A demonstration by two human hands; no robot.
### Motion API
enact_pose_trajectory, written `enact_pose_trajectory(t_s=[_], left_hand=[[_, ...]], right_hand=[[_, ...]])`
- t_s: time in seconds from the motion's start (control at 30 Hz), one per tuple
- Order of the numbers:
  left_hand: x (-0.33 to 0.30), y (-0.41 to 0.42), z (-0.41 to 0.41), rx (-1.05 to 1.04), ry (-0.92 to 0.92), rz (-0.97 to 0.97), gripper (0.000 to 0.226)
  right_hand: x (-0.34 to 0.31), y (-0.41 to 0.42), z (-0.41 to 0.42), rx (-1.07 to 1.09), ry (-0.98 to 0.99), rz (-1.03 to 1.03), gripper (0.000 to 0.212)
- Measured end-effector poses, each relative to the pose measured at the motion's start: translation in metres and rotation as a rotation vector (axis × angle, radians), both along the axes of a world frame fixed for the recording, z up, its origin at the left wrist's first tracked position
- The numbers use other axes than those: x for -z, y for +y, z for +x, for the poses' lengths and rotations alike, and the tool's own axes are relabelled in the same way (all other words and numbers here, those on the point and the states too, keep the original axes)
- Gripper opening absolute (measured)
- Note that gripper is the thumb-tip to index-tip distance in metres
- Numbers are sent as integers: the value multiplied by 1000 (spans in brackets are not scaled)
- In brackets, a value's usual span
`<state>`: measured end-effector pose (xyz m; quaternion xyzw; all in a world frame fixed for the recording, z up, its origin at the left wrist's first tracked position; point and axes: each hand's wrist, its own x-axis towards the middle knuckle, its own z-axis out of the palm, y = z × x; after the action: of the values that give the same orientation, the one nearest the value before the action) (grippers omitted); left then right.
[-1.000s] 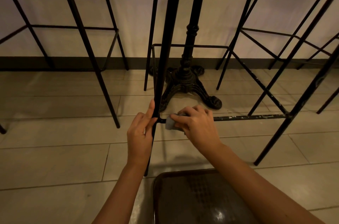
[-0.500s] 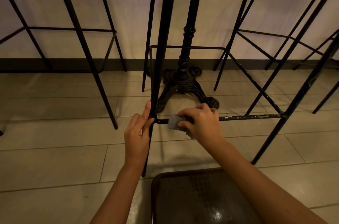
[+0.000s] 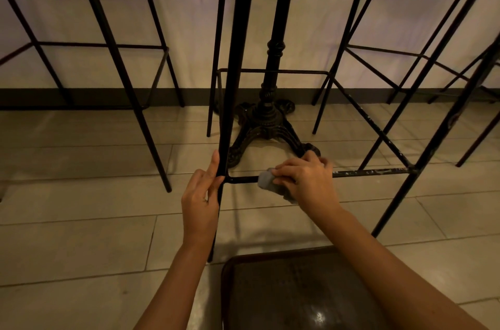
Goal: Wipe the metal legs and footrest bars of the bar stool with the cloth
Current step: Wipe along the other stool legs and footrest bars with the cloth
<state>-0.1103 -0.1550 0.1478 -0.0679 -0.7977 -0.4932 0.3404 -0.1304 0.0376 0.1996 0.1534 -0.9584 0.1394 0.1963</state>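
The left hand (image 3: 200, 202) grips the near front leg (image 3: 230, 102) of the bar stool, fingers curled round the black metal just where the footrest bar (image 3: 373, 172) joins it, with the thumb lying straight up along the leg. The right hand (image 3: 305, 181) holds a small grey cloth (image 3: 266, 181) wrapped over that same horizontal bar, fingers curled down on top of it. The cloth sits a little to the right of the joint, so a short bare stretch of bar shows between the two hands. To the right of the right hand the bar runs on to the stool's other front leg (image 3: 422, 167), and its paint is chipped and speckled along that stretch.

One cloth is in view. The stool being handled shows four slanted legs joined by a square of footrest bars. A second stool frame (image 3: 113, 53) stands to the left, and at least one more stands at the far right, where the overlapping rods are hard to separate. Between them, behind the near leg, rises one ornate cast-iron table pedestal (image 3: 267, 124) with spreading feet.

At the bottom edge lies a dark, glossy seat or tray (image 3: 284, 294) with a rounded corner; which it is cannot be told. The floor (image 3: 81, 235) is of long pale tiles, and a dark skirting board (image 3: 94, 95) runs below a light wall.
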Motion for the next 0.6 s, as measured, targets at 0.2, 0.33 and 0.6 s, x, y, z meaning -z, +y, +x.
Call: enact_pose_trajectory(t_s=[0.2,0.33,0.6], left_hand=[[0,0,1,-14,-2,-12,68],[0,0,2,-7,3,-20,78],[5,4,5,-44,10,-61,72]], right_hand=[[-1,-48,4,-75,65,-1,20],[3,-39,2,-95,70,1,10],[2,0,2,15,-1,15,8]])
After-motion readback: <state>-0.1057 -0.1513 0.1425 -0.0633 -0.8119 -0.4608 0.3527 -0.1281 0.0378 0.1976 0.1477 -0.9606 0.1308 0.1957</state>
